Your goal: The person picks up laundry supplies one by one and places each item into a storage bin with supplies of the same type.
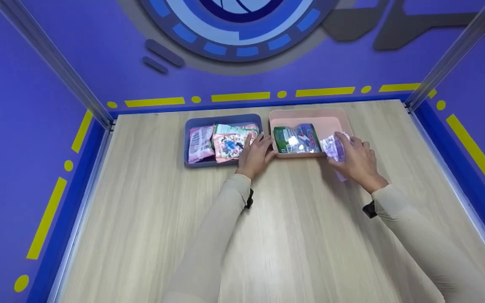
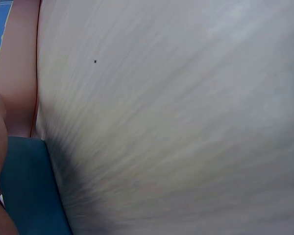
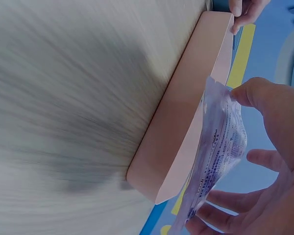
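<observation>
My right hand (image 1: 357,160) grips a purple-and-white snack packet (image 3: 219,142) between thumb and fingers, tilted over the front right corner of the pink tray (image 1: 339,113). Fine print covers the packet's side in the right wrist view. A shiny green-and-purple packet (image 1: 296,139) lies flat in that tray. My left hand (image 1: 256,156) rests at the right end of the blue tray (image 1: 185,126), its thumb near the pink tray's left corner. Inside the blue tray are a pink packet (image 1: 201,144), a floral packet (image 1: 229,147) and a green-and-white packet (image 1: 227,128), partly covered.
Both trays stand side by side near the back of a light wooden table (image 1: 284,219). Blue panels (image 1: 234,86) with yellow marks rise behind and at both sides. Metal posts (image 1: 449,59) mark the back corners.
</observation>
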The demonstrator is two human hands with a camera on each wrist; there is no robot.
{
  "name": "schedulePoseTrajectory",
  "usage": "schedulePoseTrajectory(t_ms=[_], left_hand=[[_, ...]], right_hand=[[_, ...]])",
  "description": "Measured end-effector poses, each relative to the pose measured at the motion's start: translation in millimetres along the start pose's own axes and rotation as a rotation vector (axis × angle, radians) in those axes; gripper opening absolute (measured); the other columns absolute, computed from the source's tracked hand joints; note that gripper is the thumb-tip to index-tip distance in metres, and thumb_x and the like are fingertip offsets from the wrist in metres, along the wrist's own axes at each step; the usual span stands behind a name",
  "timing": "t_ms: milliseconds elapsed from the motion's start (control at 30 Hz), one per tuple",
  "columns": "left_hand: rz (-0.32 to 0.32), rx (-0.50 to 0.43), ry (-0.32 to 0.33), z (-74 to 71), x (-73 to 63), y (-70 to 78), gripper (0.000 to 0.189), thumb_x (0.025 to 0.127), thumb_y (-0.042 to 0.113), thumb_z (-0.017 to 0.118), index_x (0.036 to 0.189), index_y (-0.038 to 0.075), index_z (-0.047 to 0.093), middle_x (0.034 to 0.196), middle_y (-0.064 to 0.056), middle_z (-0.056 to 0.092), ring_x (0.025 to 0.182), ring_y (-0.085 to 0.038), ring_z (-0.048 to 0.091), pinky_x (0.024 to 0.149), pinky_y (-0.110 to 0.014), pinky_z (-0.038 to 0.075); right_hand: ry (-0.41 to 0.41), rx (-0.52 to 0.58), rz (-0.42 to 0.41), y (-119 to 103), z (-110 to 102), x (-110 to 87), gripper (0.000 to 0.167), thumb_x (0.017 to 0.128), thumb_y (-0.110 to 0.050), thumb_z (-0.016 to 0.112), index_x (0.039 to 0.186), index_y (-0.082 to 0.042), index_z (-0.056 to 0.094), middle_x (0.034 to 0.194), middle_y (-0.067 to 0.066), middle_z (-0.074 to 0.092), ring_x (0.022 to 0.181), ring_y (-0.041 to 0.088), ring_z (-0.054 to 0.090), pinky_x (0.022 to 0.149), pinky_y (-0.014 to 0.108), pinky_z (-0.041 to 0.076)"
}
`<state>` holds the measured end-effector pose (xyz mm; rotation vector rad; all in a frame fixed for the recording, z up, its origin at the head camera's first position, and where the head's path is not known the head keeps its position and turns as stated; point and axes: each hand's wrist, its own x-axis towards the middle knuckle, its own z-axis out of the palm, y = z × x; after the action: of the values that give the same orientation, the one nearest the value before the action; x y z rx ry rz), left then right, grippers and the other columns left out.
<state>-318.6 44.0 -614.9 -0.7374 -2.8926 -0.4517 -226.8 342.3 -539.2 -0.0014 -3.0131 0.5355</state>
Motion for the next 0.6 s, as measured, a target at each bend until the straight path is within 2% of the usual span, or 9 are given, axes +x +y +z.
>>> schedulePoseTrajectory(t_ms=[600], left_hand=[[-0.01, -0.022, 0.007, 0.9, 0.3, 0.1, 0.052, 0.104, 0.05, 0.054, 0.145, 0.018, 0.059, 0.152, 0.003, 0.054, 0.149, -0.021, 0.038, 0.128, -0.045, 0.008]], right_hand=[[-0.045, 0.014, 0.036, -1.1, 5.1, 50.8, 0.083, 0.09, -0.038, 0.076, 0.159, -0.019, 0.035, 0.15, 0.034, 0.038, 0.126, 0.055, 0.039, 0.104, 0.071, 0.033]])
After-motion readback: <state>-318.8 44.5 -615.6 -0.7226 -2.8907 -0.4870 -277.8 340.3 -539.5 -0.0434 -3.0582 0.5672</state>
